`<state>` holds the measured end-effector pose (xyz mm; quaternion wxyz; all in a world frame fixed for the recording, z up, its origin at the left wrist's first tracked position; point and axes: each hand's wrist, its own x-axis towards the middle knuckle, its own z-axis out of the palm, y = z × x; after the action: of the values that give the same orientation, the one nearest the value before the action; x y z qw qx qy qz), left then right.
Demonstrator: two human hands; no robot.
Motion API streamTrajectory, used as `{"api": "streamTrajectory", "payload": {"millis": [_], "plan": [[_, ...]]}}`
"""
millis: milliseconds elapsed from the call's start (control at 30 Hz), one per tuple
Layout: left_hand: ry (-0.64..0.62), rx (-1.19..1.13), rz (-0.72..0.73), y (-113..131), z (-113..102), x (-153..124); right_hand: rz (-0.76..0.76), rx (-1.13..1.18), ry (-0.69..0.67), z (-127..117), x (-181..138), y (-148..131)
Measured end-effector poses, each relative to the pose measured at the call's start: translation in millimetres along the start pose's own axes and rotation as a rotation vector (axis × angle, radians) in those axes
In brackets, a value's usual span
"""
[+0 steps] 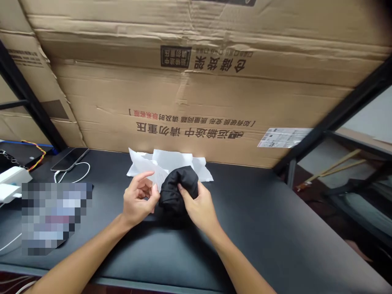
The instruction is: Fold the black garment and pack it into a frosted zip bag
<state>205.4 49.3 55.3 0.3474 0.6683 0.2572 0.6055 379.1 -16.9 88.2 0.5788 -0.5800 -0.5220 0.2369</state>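
Observation:
A bundled piece of black cloth (pixel 176 192) with folds hangs just above the dark table, in front of the cardboard. My right hand (pixel 197 204) is closed on its right side, the thumb pressed into a fold. On the left, a thin white sheet with faint print (pixel 157 173) stands up beside the cloth. My left hand (pixel 141 196) has its thumb against the sheet's lower edge and its other fingers curled; its grip there is partly hidden. Whether the sheet is joined to the cloth cannot be made out. Behind them lie crumpled white wrappers (pixel 174 157).
A large printed cardboard panel (pixel 183 94) rises behind the dark table (pixel 251 228). To the left are a phone (pixel 70 158) with a white cable, a white plug adapter (pixel 14 179) and a blurred-out item (pixel 55 216). Black metal posts (pixel 295 159) flank the table.

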Motion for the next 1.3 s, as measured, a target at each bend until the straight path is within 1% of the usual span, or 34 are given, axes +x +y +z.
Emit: {"api": "streamTrajectory", "payload": {"millis": [133, 200, 233, 267, 333, 367, 433, 467, 533, 567, 600, 700, 767, 833, 867, 900, 967, 1033, 1100, 1133, 1200, 1300], "plan": [[-0.169, -0.046, -0.012, 4, 4, -5, -0.043, -0.15, 0.288, 4, -5, 3], [-0.232, -0.053, -0.027, 4, 7, -8, -0.124, -0.225, 0.358, 8, -11, 4], [-0.242, -0.058, -0.035, 4, 8, -9, -0.18, -0.248, 0.346, 10, -14, 5], [-0.239, -0.068, -0.045, 3, 9, -9, -0.235, -0.26, 0.298, 12, -16, 6], [-0.196, -0.101, -0.061, 2, 8, -9, -0.296, -0.25, 0.114, 13, -18, 6], [-0.166, -0.118, -0.069, 2, 7, -8, -0.285, -0.234, -0.002, 13, -18, 5], [-0.134, -0.141, -0.086, 2, 5, -6, -0.202, -0.186, -0.226, 9, -14, 1], [-0.149, -0.149, -0.094, 3, 4, -5, -0.15, -0.15, -0.315, 6, -11, -1], [-0.227, -0.168, -0.11, 5, 4, -6, -0.061, -0.028, -0.416, 2, -5, -5], [-0.268, -0.182, -0.119, 5, 5, -7, -0.017, 0.061, -0.421, 0, -3, -7], [-0.299, -0.198, -0.132, 6, 5, -8, 0.036, 0.162, -0.398, 0, -1, -8], [-0.331, -0.237, -0.189, 5, 8, -10, 0.241, 0.448, -0.25, 0, 1, -9], [-0.36, -0.249, -0.218, 4, 9, -11, 0.369, 0.566, -0.176, 0, 1, -9], [-0.386, -0.256, -0.223, 3, 8, -11, 0.423, 0.606, -0.181, 1, 0, -9], [-0.386, -0.259, -0.216, 2, 8, -11, 0.401, 0.587, -0.203, 1, -1, -9], [-0.378, -0.263, -0.206, 2, 7, -12, 0.343, 0.541, -0.226, 1, -1, -8], [-0.347, -0.274, -0.183, 1, 6, -12, 0.146, 0.382, -0.254, 2, -2, -5], [-0.326, -0.299, -0.161, 1, 5, -12, -0.069, 0.197, -0.252, 2, -3, 0], [-0.32, -0.334, -0.149, 2, 5, -12, -0.21, 0.055, -0.222, 2, -4, 7], [-0.318, -0.35, -0.148, 3, 5, -12, -0.248, 0.004, -0.208, 2, -5, 10], [-0.311, -0.374, -0.159, 5, 6, -13, -0.262, -0.072, -0.227, 3, -7, 15], [-0.337, -0.394, -0.202, 7, 8, -17, -0.158, -0.103, -0.388, 9, -7, 15]]}}
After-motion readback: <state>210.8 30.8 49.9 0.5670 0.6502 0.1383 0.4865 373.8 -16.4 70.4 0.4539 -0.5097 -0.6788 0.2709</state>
